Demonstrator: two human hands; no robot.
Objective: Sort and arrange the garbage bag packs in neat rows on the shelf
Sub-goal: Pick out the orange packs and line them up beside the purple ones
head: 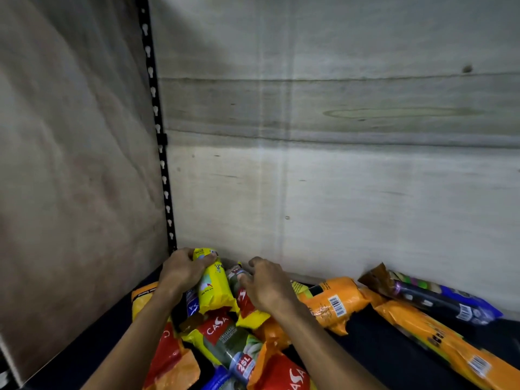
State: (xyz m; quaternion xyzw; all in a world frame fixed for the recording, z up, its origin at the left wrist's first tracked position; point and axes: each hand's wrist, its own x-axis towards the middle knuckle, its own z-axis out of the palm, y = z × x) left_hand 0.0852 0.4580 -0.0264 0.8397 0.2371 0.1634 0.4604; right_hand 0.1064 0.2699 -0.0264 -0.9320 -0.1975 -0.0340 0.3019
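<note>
A heap of garbage bag packs lies in the left back corner of a dark shelf [374,342]. My left hand [183,270] grips a yellow pack [215,288] near its far end, at the corner. My right hand [266,285] has its fingers curled round the top of a red and yellow pack [247,305] right beside it. A red and yellow CASA 25L pack [228,342] lies in front, between my forearms. More red and orange packs [278,372] fill the near edge.
To the right lie an orange pack [329,302], a long orange pack [433,342] and a dark purple pack [439,299] against the back wall. A plywood side panel [73,164] and a black slotted upright [160,136] close the left side.
</note>
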